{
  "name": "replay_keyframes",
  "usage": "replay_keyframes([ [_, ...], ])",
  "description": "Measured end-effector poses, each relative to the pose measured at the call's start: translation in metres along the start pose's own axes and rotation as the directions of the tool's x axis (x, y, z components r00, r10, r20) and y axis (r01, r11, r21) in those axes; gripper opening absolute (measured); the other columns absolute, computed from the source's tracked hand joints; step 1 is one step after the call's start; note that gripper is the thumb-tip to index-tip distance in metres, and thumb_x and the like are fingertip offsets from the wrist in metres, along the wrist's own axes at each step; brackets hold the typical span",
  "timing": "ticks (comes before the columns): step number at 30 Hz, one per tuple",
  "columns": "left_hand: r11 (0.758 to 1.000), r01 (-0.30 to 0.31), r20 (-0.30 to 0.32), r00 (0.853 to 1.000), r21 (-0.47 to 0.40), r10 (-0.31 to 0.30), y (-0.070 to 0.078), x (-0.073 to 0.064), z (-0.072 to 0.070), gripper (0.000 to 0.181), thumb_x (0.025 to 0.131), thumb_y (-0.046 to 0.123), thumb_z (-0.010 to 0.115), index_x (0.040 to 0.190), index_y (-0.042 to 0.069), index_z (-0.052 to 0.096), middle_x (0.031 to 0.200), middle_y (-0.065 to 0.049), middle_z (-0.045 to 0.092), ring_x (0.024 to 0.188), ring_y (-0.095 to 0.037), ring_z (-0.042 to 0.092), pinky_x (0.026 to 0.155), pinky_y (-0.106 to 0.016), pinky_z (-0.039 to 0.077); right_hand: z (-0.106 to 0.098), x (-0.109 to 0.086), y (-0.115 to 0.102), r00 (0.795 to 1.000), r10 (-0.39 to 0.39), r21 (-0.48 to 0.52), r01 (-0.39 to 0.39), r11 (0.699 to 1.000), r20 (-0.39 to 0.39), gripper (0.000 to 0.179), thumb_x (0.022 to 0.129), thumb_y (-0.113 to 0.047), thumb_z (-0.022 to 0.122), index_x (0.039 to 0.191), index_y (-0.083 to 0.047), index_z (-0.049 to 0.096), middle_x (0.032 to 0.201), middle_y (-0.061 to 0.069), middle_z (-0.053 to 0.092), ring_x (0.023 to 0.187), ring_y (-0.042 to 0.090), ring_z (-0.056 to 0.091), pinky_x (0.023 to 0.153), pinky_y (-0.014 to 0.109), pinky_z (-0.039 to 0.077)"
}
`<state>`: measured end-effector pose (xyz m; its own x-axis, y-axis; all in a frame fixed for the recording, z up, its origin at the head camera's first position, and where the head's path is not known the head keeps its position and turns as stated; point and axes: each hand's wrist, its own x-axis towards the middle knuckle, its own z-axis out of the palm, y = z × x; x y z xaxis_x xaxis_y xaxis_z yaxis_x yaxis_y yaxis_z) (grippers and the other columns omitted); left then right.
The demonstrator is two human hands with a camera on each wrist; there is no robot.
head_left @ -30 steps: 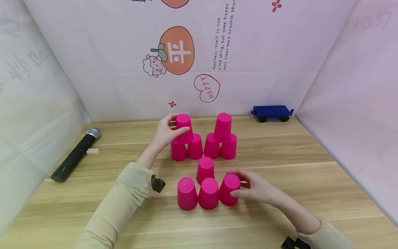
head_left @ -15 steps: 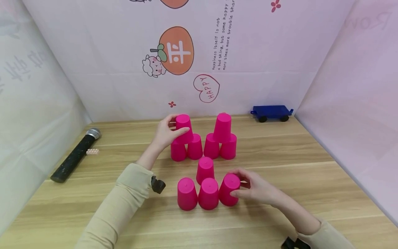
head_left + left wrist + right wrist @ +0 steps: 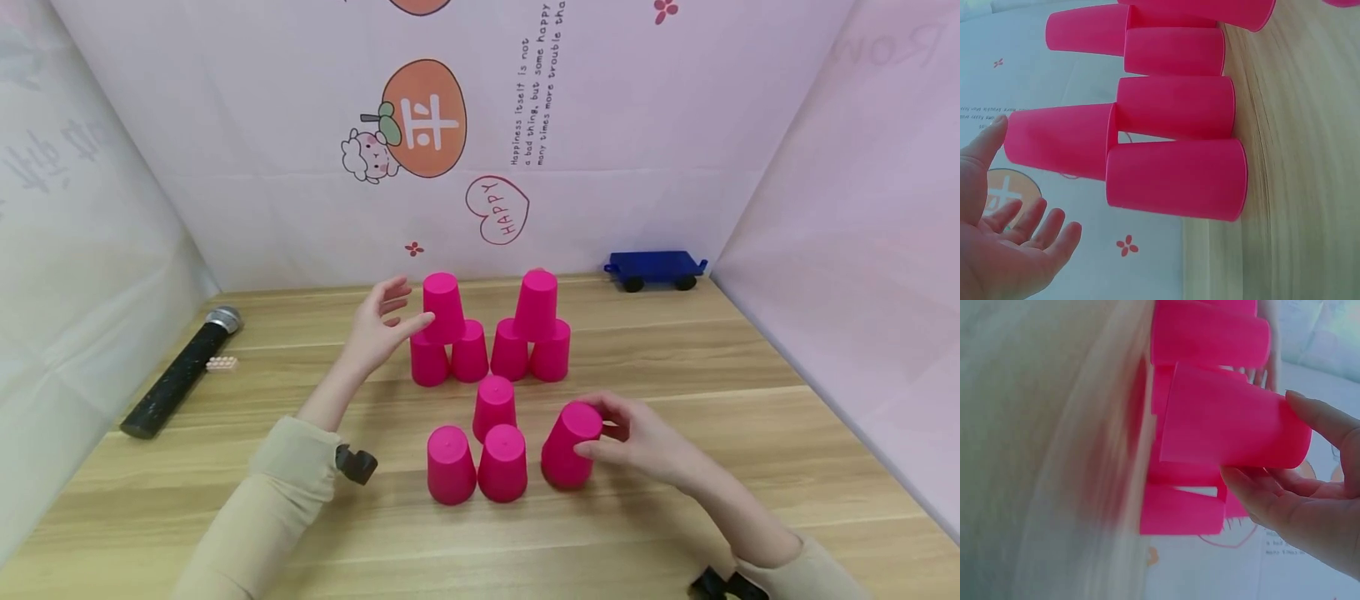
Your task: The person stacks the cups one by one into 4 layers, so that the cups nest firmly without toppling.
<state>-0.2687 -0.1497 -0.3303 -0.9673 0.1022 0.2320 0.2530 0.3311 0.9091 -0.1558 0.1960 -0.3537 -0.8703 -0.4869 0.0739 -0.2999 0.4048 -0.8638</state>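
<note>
My right hand [image 3: 637,437] grips a pink plastic cup [image 3: 570,446] near its upturned base, thumb on one side and fingers on the other. That cup leans slightly and is apart from the cups to its left. In the right wrist view the same cup [image 3: 1235,419] fills the middle. My left hand [image 3: 378,325] is beside the left stack, fingers spread, the thumb tip right at its upper cup [image 3: 443,308]. In the left wrist view this upper cup [image 3: 1063,139] bridges two lower cups [image 3: 1175,180], and the left fingers are off it.
A second stack, with its top cup [image 3: 536,307] on two others, stands to the right. Nearer are an upside-down cup [image 3: 495,408] and two front cups, left [image 3: 452,467] and right [image 3: 503,465]. A microphone [image 3: 183,371], pink block [image 3: 222,364] and blue wagon [image 3: 655,268] lie farther out.
My left hand has let go of the top cup and drawn back leftward. My right hand has moved its cup right and slightly up, away from the front row, tilting it.
</note>
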Motion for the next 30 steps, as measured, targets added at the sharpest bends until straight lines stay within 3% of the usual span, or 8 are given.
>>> replay_keyframes([
  [8, 0.998, 0.007, -0.018, 1.0, -0.057, -0.009, -0.008, -0.031, -0.019, 0.063, 0.087, 0.019, 0.068, 0.14, 0.006, 0.037, 0.137, -0.016, 0.05, 0.127, -0.029, 0.048, 0.105, -0.04, 0.043, -0.018, -0.008, -0.004, 0.989, 0.028, -0.022, -0.031, 0.999, -0.145, 0.043, 0.082, -0.015, 0.072, 0.119, 0.0, 0.056, 0.109, 0.011, 0.064, 0.096, 0.0, 0.062, 0.082, 0.019, 0.054],
  [13, 0.997, 0.017, -0.026, 0.999, -0.071, -0.019, -0.016, -0.052, -0.026, 0.057, 0.088, 0.015, 0.066, 0.138, 0.003, 0.04, 0.134, -0.017, 0.053, 0.125, -0.027, 0.05, 0.098, -0.022, 0.046, -0.031, -0.014, -0.006, 0.972, 0.011, -0.009, -0.013, 1.0, -0.236, 0.043, 0.083, -0.009, 0.07, 0.122, 0.003, 0.054, 0.103, -0.009, 0.064, 0.092, 0.0, 0.064, 0.076, 0.022, 0.056],
  [16, 0.996, 0.034, -0.026, 0.999, -0.077, -0.036, -0.02, -0.064, -0.028, 0.055, 0.089, 0.016, 0.065, 0.137, 0.003, 0.042, 0.134, -0.017, 0.054, 0.12, -0.013, 0.054, 0.094, -0.013, 0.046, -0.04, -0.017, -0.009, 0.956, 0.004, -0.014, -0.009, 1.0, -0.293, 0.044, 0.084, -0.007, 0.069, 0.123, 0.003, 0.053, 0.1, -0.017, 0.063, 0.091, -0.001, 0.064, 0.074, 0.02, 0.056],
  [21, 0.995, 0.025, -0.033, 0.999, -0.099, -0.029, -0.022, -0.083, -0.029, 0.048, 0.09, 0.012, 0.063, 0.133, 0.0, 0.045, 0.132, -0.022, 0.053, 0.106, 0.008, 0.054, 0.09, -0.01, 0.046, -0.056, -0.018, -0.014, 0.931, 0.005, -0.053, -0.027, 0.998, -0.365, 0.041, 0.085, -0.008, 0.068, 0.123, -0.002, 0.054, 0.099, -0.018, 0.062, 0.091, -0.007, 0.062, 0.073, 0.014, 0.054],
  [30, 0.997, 0.0, -0.016, 1.0, -0.077, -0.002, -0.02, -0.109, -0.029, 0.046, 0.091, 0.013, 0.061, 0.131, -0.002, 0.047, 0.131, -0.022, 0.054, 0.107, 0.01, 0.053, 0.091, -0.01, 0.046, -0.078, -0.003, -0.031, 0.9, -0.008, -0.056, -0.019, 0.998, -0.436, 0.038, 0.086, -0.009, 0.067, 0.122, -0.015, 0.055, 0.101, -0.014, 0.059, 0.089, -0.006, 0.062, 0.071, 0.012, 0.053],
])
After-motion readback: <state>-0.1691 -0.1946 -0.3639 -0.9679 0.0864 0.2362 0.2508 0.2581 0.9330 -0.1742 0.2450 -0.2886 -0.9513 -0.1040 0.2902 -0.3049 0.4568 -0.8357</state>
